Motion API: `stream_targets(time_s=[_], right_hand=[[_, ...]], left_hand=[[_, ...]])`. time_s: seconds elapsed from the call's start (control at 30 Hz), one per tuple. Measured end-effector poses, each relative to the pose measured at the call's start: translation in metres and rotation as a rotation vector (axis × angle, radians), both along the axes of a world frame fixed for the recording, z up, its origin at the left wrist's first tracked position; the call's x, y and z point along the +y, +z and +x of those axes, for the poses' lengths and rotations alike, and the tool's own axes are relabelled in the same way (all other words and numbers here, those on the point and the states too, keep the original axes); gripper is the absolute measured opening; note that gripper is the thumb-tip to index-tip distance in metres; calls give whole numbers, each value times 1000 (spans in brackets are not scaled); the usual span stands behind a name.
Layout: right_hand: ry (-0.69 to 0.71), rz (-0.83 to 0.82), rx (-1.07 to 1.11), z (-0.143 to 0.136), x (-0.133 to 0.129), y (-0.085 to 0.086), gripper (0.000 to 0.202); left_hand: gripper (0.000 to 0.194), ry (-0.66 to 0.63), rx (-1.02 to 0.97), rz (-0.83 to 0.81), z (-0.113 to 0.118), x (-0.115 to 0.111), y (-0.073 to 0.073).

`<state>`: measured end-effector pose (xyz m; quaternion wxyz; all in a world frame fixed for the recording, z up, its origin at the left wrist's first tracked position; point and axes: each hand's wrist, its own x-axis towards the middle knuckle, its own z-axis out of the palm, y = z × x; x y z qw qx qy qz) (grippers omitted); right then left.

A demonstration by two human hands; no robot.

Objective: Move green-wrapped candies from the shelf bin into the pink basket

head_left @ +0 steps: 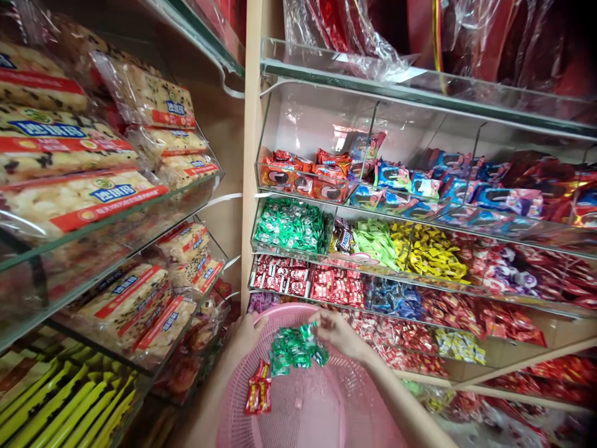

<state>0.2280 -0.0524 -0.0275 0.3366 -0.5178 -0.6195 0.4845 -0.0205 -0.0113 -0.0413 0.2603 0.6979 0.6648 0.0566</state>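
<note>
A pink plastic basket (pixel 298 308) with perforated sides is in front of me at the bottom centre. My left hand (pixel 247 333) is closed on its left rim. Over the right side of the basket is my right hand (pixel 333 333), its curled fingers at a green-wrapped candy (pixel 308 331). Below those fingers, a heap of green-wrapped candies (pixel 291 354) lies in the basket. Several red-and-yellow snack packets (pixel 258 395) rest nearer to me on its left side. A small pale piece (pixel 298 403) is on the basket floor.
Glass-fronted shelves hold green candies (pixel 289 227), yellow candies (pixel 426 252), red packets (pixel 280 274) and blue cookie packs (pixel 394 175). Left shelves carry wrapped puffed-rice bars (pixel 107 193) and yellow-green packs (pixel 69 404). A wooden post (pixel 253 124) stands between them. Clear plastic bags (pixel 345 31) hang above.
</note>
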Motion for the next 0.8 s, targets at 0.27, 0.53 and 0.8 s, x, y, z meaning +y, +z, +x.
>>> stream_targets(time_s=[0.27,0.53,0.8], right_hand=[[133,-343,-160,29,-25,-76,21],[-22,-416,38,20,-28,-91,19],[-64,-288,-535,15,-45,-65,15]], left_hand=[[45,-58,63,17,7,-2,7],[46,-72,91,11,9,-6,10],[45,-66,80,15,12,-6,6]])
